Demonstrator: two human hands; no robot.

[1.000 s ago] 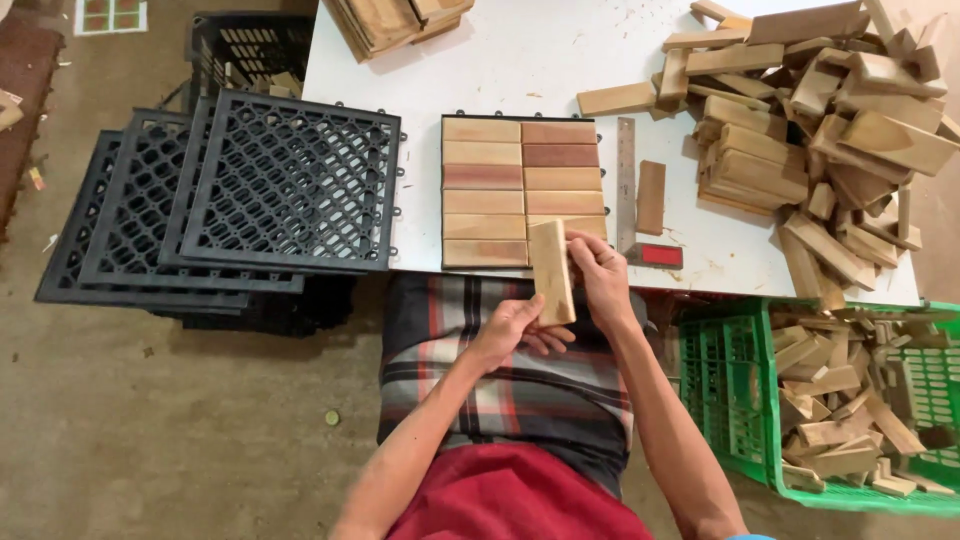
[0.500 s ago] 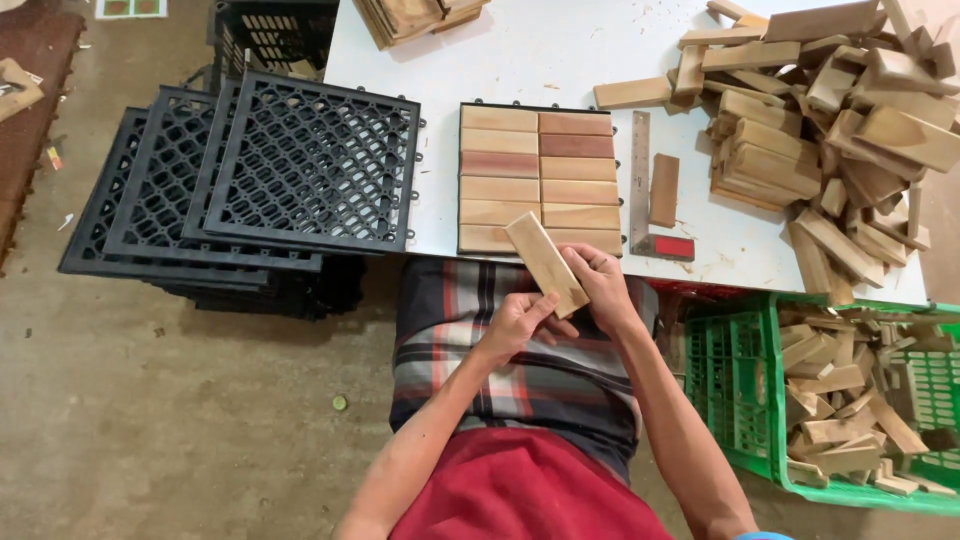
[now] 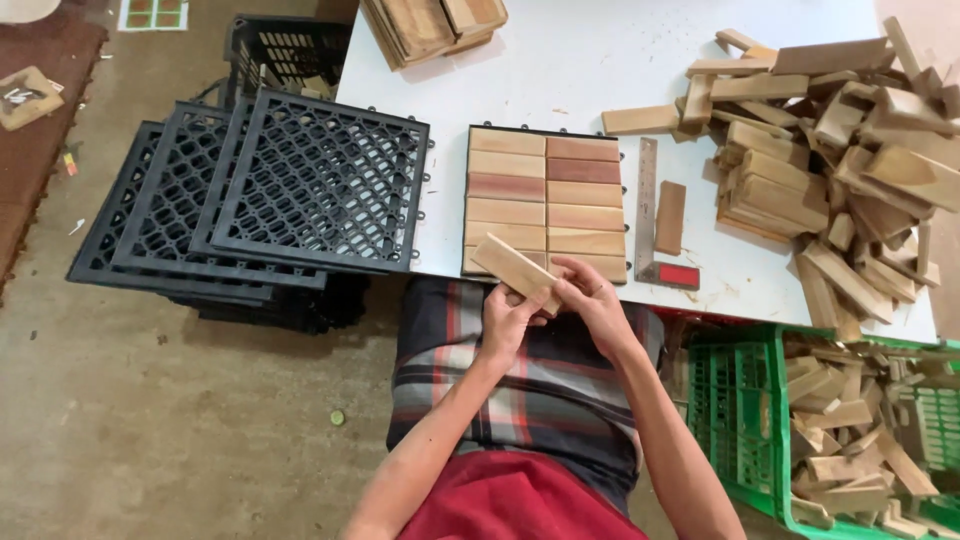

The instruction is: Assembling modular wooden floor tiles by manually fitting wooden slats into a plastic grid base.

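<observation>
Both my hands hold a pale wooden slat (image 3: 508, 265) at the near edge of the white table (image 3: 600, 70). My left hand (image 3: 508, 322) grips it from below and my right hand (image 3: 588, 300) pinches its right end. The slat is tilted, its far end over the lower left corner of a tile (image 3: 546, 203) made of two columns of wooden slats on a black base. A metal try square (image 3: 650, 215) with a red handle and a loose short slat (image 3: 670, 217) lie just right of the tile.
A big heap of wooden slats (image 3: 830, 140) covers the table's right side. Stacked black plastic grid bases (image 3: 270, 200) sit to the left, partly over the table edge. A green crate (image 3: 840, 430) of slats stands at lower right. Finished tiles (image 3: 430, 25) lie at the far edge.
The slat was upright over the tile's lower right corner; my hands have swung it leftwards and tilted it, so it now lies diagonal over the lower left corner.
</observation>
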